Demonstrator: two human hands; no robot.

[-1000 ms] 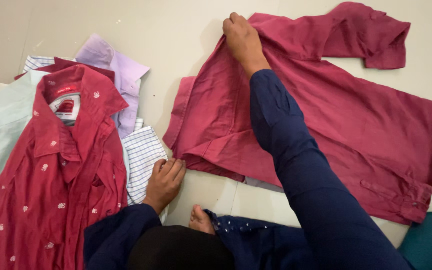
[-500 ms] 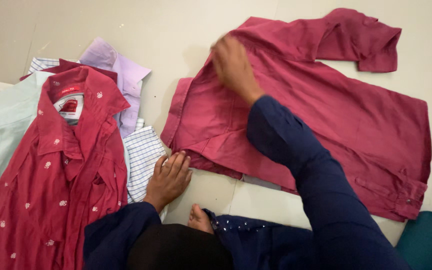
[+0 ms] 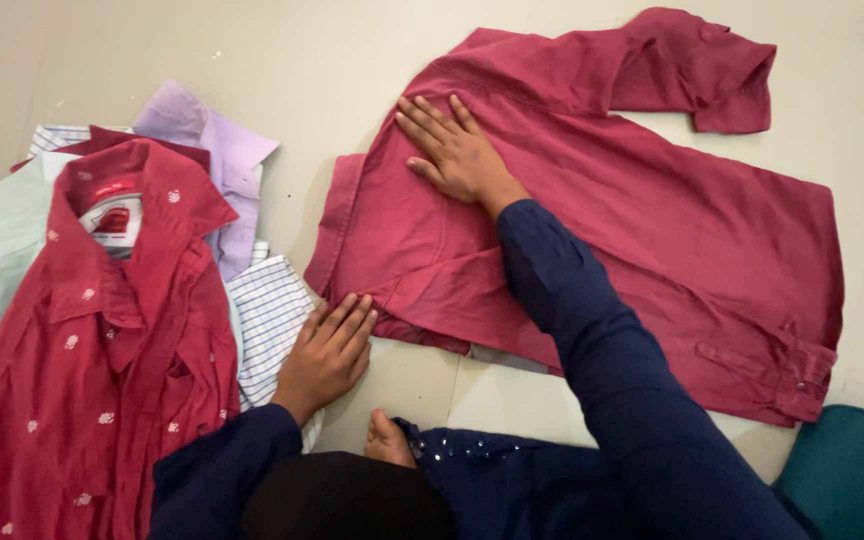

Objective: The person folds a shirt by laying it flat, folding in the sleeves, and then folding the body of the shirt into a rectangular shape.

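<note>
Head view, near to far: the left hand (image 3: 327, 350), lower centre, rests flat and open with its fingertips on the near folded edge of the plain maroon shirt (image 3: 652, 260). Beyond, the right hand (image 3: 457, 150) lies palm-down, fingers spread, gripping nothing, on the shirt's upper-left part. The shirt sprawls on the floor (image 3: 352, 60), long axis running left to right, one sleeve folded across the upper right.

The spread shirt (image 3: 652, 230) is lying on the floor (image 3: 352, 60). To its left a pile of shirts (image 3: 132, 300) is lying. On the spread shirt the right hand (image 3: 457, 155) is resting flat; at its near-left edge the left hand (image 3: 327, 350) is resting.
</note>
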